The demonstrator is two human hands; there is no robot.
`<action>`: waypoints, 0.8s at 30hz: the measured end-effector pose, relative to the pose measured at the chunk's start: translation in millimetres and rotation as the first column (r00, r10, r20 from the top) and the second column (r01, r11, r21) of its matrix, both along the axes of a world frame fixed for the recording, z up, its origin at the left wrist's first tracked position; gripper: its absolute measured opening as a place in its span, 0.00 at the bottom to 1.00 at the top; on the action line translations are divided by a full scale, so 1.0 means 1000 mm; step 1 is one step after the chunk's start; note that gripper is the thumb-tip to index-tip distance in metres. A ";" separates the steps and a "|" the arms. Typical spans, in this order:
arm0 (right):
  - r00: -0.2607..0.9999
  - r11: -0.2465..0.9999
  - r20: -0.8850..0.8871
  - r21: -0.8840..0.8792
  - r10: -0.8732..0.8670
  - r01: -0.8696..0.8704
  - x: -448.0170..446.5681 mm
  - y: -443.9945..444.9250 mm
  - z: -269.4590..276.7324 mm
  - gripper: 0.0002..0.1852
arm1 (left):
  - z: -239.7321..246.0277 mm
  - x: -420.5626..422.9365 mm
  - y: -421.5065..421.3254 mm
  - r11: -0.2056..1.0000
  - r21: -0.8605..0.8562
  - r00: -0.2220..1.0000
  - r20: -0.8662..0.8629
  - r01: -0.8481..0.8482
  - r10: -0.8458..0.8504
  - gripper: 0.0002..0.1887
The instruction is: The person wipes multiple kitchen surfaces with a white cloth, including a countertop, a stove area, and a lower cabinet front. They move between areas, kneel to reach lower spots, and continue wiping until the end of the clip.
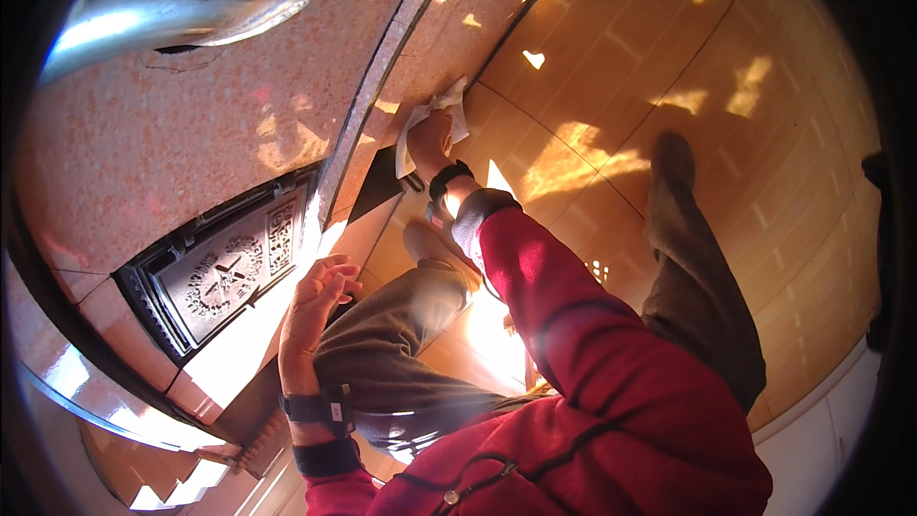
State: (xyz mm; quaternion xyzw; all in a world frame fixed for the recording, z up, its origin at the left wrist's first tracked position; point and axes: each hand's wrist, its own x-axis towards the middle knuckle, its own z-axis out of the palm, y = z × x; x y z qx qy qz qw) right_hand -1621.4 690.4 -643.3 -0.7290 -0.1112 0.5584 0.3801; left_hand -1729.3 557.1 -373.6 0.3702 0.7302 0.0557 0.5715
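Note:
My right hand holds a white cloth or paper wipe against the lower side of the pink tiled stove, near the floor. A dark opening lies just below that hand, beside the wrist. My left hand is raised near the ornamented metal stove door, with its fingers apart and slightly bent and nothing in them. Dark straps with small devices are on both wrists. The fingers of my right hand are partly hidden by the wipe.
A large shiny metal vessel or lid rests on the stove top. My legs are bent over the brown tiled floor, lit by sun patches. A curved, shiny edge runs along the lower left. Dark objects stand at the far right rim.

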 end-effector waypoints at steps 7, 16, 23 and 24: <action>0.993 0.817 0.066 0.575 -0.099 0.044 -0.023 -0.030 0.045 0.38 | 0.002 0.003 -0.002 1.000 0.012 1.000 -0.010 0.014 -0.014 0.17; 0.995 0.998 -0.091 0.045 -0.036 0.040 -0.006 -0.006 -0.040 0.09 | 0.002 0.003 0.000 1.000 0.001 0.999 -0.027 0.022 -0.022 0.17; 0.976 0.988 0.206 0.120 0.075 -0.101 -0.024 0.017 -0.127 0.11 | -0.001 -0.001 0.000 1.000 0.002 1.000 -0.019 0.003 -0.003 0.16; 0.935 0.972 0.297 0.075 0.193 -0.224 -0.030 0.015 -0.130 0.11 | 0.000 -0.001 0.001 1.000 0.004 1.000 -0.018 -0.007 0.007 0.16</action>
